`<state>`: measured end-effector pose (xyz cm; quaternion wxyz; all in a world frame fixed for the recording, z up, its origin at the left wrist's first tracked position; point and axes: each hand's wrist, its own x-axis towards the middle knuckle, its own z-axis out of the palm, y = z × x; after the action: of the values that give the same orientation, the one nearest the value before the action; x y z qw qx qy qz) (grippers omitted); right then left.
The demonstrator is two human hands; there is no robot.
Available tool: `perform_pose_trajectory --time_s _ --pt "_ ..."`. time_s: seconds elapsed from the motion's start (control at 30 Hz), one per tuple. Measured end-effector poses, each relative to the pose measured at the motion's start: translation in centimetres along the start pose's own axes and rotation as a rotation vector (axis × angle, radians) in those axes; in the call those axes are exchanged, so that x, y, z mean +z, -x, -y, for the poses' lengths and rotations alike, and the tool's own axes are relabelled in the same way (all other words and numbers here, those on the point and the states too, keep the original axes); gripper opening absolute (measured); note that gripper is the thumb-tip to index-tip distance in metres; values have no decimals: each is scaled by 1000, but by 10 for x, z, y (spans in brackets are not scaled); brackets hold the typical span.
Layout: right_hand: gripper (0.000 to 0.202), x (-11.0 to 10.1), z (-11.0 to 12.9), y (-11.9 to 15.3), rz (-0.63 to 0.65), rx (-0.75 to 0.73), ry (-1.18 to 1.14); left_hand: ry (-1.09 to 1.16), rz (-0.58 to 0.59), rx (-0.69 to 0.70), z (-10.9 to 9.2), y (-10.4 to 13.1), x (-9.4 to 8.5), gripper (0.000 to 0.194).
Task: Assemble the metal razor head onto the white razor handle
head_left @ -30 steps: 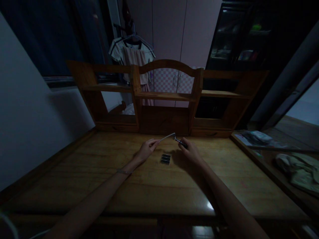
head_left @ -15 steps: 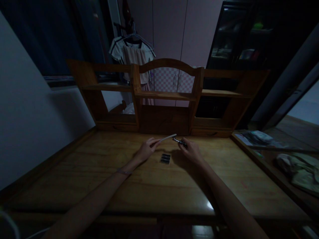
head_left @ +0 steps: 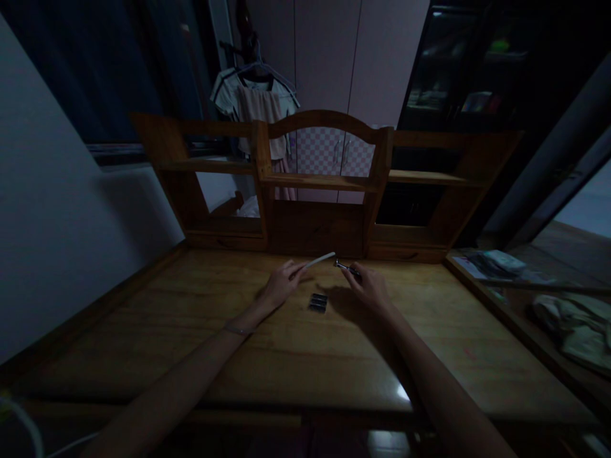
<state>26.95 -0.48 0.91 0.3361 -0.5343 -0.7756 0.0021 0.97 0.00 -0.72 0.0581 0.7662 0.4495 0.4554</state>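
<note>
Over the desk's middle, my left hand [head_left: 282, 284] is closed on one end of a thin, slightly curved white strip [head_left: 321, 259], which points up and to the right. My right hand [head_left: 371, 287] grips a slim tool with a dark handle and a small shiny metal head [head_left: 344, 266]; its exact kind is too dim to tell. The tool's head points left, a small gap away from the strip's free end. Below and between my hands, a small pack of dark oblong pieces [head_left: 317, 303] lies on the desk.
The wooden desk [head_left: 229, 356] has a raised shelf unit [head_left: 319, 184] along its back. At the right are a plastic-wrapped item [head_left: 501, 262] and crumpled pale cloth [head_left: 573, 324]. A white cable [head_left: 28, 426] hangs at the lower left. Clothes [head_left: 258, 105] hang behind the shelves.
The tool's head has drawn slightly away from the white strip's end, so a gap shows between them. The pack on the desk stays in place, and the camera view has shifted slightly.
</note>
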Motion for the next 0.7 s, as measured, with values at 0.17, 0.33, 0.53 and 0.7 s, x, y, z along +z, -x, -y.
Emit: perform_pose_trajectory --time_s 0.17,0.33,0.53,0.7 --pt "44 -1 1 0 -48 25 20 43 19 79 -1 1 -2 32" --pt "43 -3 3 1 -34 -14 3 -5 29 28 3 1 2 29" --pt "42 -4 4 2 5 -48 3 20 -10 67 4 0 -1 30" --pt "41 -4 3 3 6 -39 1 15 33 62 -1 1 -1 29"
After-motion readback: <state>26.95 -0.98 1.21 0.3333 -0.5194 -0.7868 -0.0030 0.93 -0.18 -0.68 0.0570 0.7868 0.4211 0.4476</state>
